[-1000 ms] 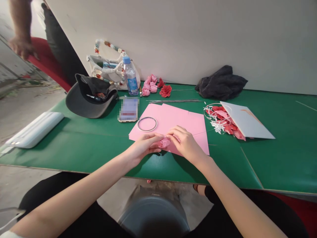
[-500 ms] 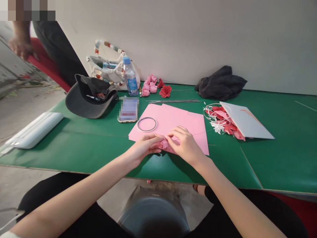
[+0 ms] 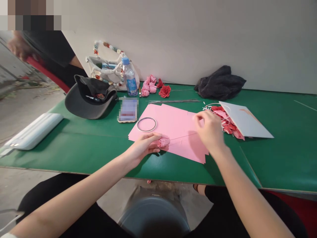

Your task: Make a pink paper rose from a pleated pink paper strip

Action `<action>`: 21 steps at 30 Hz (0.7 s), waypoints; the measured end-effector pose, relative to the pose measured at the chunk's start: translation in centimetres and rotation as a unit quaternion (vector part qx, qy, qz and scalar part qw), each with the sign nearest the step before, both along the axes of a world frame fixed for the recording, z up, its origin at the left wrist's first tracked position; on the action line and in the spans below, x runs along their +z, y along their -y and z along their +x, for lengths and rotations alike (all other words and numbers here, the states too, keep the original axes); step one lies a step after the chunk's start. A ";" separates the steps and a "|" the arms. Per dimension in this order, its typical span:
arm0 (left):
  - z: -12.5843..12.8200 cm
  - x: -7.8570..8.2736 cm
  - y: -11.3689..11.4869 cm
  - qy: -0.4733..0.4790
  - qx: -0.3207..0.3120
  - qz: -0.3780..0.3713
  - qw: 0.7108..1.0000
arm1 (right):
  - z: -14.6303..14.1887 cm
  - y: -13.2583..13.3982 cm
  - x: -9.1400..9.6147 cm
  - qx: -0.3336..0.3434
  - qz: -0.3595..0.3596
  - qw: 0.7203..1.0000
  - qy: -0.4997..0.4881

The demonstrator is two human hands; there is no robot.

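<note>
The crumpled piece of pink paper (image 3: 163,142) is gathered into soft, uneven folds, and it's small enough for my fingers to cover part of it. It sits at the lower edge of the pink paper sheets (image 3: 168,125), pressed against them. My left hand (image 3: 143,147) is clamped on it from the left, with my fingertips (image 3: 158,136) closed against its folds.

My right hand (image 3: 209,130) is well apart from it, up over the right corner of the sheets. The fingers are loosely curled together, but they're blurred, so I can't tell whether they're holding anything or touching the paper.

Just beyond that hand lie red paper scraps (image 3: 229,120), partly under a white card (image 3: 244,120). A metal ring (image 3: 146,124) rests on the sheets just above my left hand, and a phone (image 3: 127,110) lies beside them. Thin wires (image 3: 173,101) stretch along the far edge of the sheets. Past them are pink paper roses (image 3: 149,85), a red paper rose (image 3: 164,91) and a water bottle (image 3: 130,77), all on the green table (image 3: 284,158). A dark cap (image 3: 89,100) sits to the left.
</note>
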State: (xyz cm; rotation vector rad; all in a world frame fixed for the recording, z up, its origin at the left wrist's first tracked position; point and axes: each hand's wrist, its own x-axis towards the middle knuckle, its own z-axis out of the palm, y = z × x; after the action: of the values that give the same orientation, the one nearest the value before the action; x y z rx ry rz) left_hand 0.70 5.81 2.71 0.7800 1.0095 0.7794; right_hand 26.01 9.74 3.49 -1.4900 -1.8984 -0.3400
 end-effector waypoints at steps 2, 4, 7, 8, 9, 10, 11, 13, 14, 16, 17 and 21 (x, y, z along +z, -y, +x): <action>0.0 0.4 0.0 0.003 -0.008 0.003 1.000 | 3.8 -1.3 0.1 -0.137 -0.061 0.989 -0.005; -0.1 0.6 0.0 0.007 -0.015 0.006 1.000 | 7.0 -2.1 0.0 -0.206 -0.097 0.974 -0.011; -0.1 0.8 0.0 0.014 -0.016 0.011 1.000 | 9.6 -2.3 -0.5 -0.242 -0.141 0.960 -0.015; -0.2 0.8 -0.1 0.016 -0.015 0.012 1.000 | 9.9 -2.2 -0.6 -0.243 -0.146 0.959 -0.017; -0.2 0.7 -0.1 0.017 -0.014 0.012 1.000 | 10.0 -2.2 -0.8 -0.242 -0.149 0.959 -0.020; -0.2 0.6 -0.1 0.017 -0.013 0.011 1.000 | 10.1 -2.2 -0.9 -0.239 -0.151 0.959 -0.024; -0.2 0.6 -0.2 0.015 -0.012 0.010 1.000 | 10.1 -2.3 -1.0 -0.237 -0.154 0.959 -0.030; -0.3 0.4 -0.2 0.009 -0.009 0.006 1.000 | 10.2 -2.4 -1.3 -0.231 -0.159 0.959 -0.041; -0.3 0.4 -0.2 0.006 -0.007 0.004 1.000 | 10.4 -2.5 -1.3 -0.227 -0.160 0.960 -0.047; -0.4 0.5 -0.3 0.003 -0.006 0.002 1.000 | 10.5 -2.8 -1.4 -0.214 -0.152 0.963 -0.057; -0.4 0.6 -0.3 0.005 -0.007 0.002 1.000 | 10.4 -2.9 -1.4 -0.202 -0.141 0.967 -0.061; -0.5 1.2 -0.3 0.018 -0.012 0.008 1.000 | 7.5 -2.3 -0.6 -0.102 -0.080 0.990 -0.065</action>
State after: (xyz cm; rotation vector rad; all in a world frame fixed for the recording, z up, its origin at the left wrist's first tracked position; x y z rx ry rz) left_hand 0.20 6.13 3.87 0.7882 0.9616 0.7790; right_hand 33.49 12.02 2.92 -1.7737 -1.7090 -0.1811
